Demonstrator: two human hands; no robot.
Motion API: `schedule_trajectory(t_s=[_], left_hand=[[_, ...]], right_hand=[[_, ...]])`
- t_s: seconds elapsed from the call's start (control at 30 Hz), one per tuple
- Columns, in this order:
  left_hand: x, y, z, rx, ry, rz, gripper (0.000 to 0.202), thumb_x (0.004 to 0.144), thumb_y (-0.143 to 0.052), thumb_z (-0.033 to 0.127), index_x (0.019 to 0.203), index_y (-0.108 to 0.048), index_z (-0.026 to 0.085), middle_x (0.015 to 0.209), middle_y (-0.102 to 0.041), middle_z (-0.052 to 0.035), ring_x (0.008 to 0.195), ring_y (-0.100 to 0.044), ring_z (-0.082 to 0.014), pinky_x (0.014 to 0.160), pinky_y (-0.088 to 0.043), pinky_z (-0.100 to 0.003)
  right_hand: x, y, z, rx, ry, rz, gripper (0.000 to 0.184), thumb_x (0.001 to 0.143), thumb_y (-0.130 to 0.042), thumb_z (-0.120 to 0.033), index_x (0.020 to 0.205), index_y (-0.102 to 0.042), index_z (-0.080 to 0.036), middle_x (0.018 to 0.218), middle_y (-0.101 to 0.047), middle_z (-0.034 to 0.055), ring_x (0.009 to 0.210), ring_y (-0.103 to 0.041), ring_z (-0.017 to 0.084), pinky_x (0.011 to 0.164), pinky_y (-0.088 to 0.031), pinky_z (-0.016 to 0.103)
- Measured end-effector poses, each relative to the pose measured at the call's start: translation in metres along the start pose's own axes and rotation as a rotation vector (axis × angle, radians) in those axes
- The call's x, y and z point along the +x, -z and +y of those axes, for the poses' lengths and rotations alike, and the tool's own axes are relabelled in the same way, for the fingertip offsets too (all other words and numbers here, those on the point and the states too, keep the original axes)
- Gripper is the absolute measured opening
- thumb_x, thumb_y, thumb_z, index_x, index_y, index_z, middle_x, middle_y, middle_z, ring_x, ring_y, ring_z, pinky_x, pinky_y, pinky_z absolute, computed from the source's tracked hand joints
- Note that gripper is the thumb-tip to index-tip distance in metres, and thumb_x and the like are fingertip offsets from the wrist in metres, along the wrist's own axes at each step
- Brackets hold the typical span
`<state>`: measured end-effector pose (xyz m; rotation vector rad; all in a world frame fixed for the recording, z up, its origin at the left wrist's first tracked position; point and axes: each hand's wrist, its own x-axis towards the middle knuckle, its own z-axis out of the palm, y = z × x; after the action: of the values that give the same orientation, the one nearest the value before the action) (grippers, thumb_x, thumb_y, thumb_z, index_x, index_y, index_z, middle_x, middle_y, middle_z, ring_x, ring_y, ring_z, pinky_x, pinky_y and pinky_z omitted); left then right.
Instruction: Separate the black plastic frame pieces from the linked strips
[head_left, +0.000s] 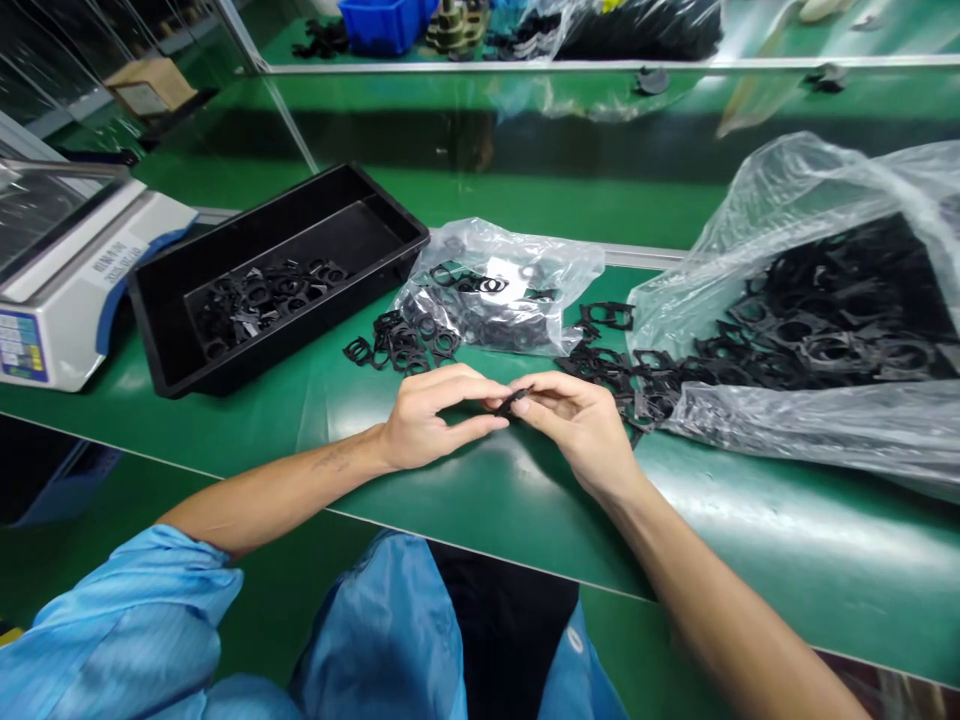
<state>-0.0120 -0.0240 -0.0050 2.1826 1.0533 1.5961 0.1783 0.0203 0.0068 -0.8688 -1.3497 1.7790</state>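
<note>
My left hand (427, 415) and my right hand (574, 415) meet over the green table (487, 500), fingertips pinched together on one small black plastic part (512, 402). A loose heap of the same black ring-shaped parts (401, 345) lies just beyond my left hand. More of them spill from a large clear bag (810, 320) to the right of my right hand. A smaller clear bag (502, 290) with parts lies straight ahead.
A black tray (180, 350) holding several parts sits at the left. A white weighing scale (60, 270) stands at the far left edge. Behind a metal rail, a blue bin (382, 22) and dark bags rest on a second green surface.
</note>
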Motion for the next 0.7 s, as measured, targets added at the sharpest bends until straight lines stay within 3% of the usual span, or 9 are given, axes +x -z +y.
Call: schedule_trajectory(t_s=[0.4, 0.7], left_hand=[[0.0013, 0.0010, 0.0030, 0.052, -0.052, 0.051, 0.010, 0.091, -0.072, 0.018, 0.100, -0.076, 0.019, 0.085, -0.075, -0.0031, 0.076, -0.070, -0.0104, 0.070, -0.057, -0.021], [0.0033, 0.0010, 0.0030, -0.001, -0.009, 0.019, 0.013, 0.092, -0.071, 0.021, 0.105, -0.073, 0.017, 0.088, -0.074, -0.0043, 0.081, -0.069, -0.0128, 0.075, -0.056, -0.026]], right_hand=[[0.0001, 0.0003, -0.0010, 0.043, -0.103, -0.030, 0.028, 0.062, -0.095, -0.039, 0.075, -0.079, -0.019, 0.071, -0.074, 0.0007, 0.066, -0.068, 0.013, 0.073, -0.060, 0.030], [-0.0010, -0.0013, -0.0019, -0.102, 0.072, 0.061, 0.018, 0.070, -0.090, -0.037, 0.077, -0.082, -0.022, 0.082, -0.077, 0.0030, 0.075, -0.071, 0.017, 0.079, -0.061, 0.032]])
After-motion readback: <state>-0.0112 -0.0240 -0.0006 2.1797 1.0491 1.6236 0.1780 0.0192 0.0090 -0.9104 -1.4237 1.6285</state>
